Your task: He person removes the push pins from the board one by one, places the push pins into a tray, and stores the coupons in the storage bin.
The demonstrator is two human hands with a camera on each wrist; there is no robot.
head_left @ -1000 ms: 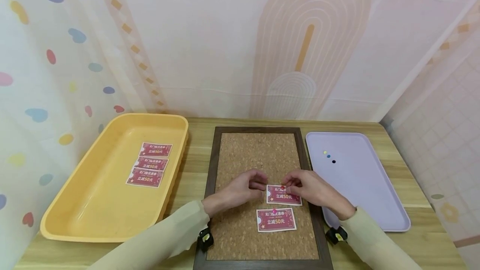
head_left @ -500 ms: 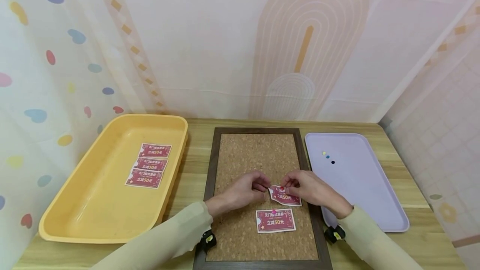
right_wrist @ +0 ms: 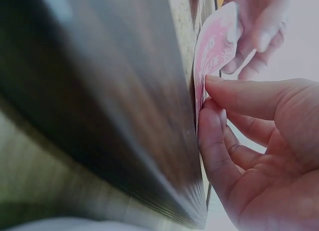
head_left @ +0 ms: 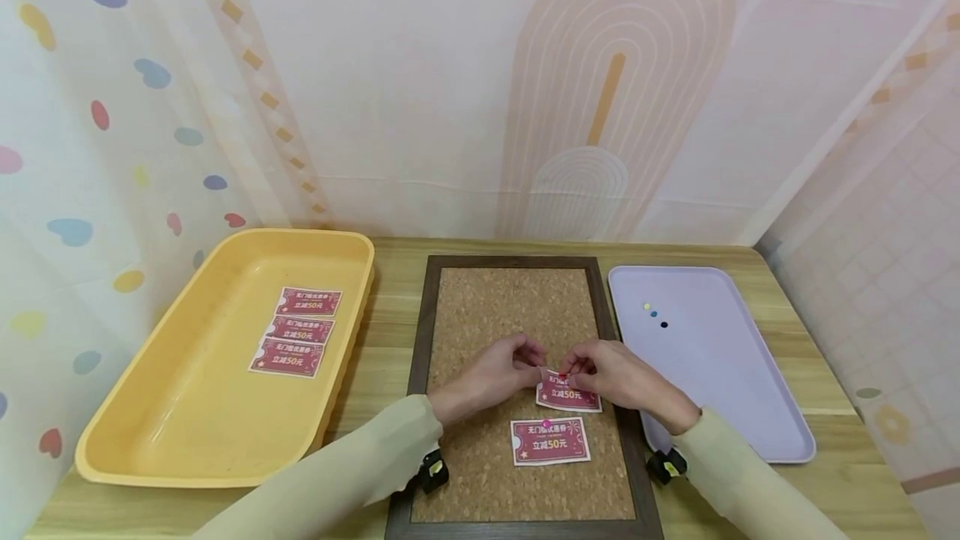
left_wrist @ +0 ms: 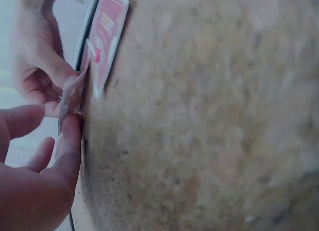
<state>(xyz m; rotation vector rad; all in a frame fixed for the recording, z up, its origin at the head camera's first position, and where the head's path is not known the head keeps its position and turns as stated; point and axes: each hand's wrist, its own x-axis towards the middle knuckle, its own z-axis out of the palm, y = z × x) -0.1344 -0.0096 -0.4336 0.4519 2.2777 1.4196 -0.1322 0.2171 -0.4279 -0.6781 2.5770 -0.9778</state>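
Note:
A red coupon [head_left: 567,393] lies on the framed cork board [head_left: 517,307], its left part bent up off the cork. At its upper left corner my left hand [head_left: 501,369] pinches the paper edge; the left wrist view shows a fingertip against the curled coupon [left_wrist: 74,97]. The thumb and forefinger of my right hand [head_left: 613,373] pinch the red pushpin [head_left: 563,374] at the coupon's top edge, and mostly hide it. In the right wrist view this hand's fingertips [right_wrist: 212,109] sit close against the coupon [right_wrist: 214,47]. Just below, another coupon [head_left: 551,442] is fixed by a pink pushpin [head_left: 546,423].
To the left stands a yellow tray [head_left: 195,407] holding three more coupons [head_left: 288,357]. A lilac tray [head_left: 720,373] at the right carries a yellow, a blue and a black pushpin [head_left: 663,325]. A patterned curtain rises behind the table [head_left: 397,282].
My left hand has come a little right and taken the coupon's left corner, which has bent upward. My right hand stays nearly in place at the red pushpin.

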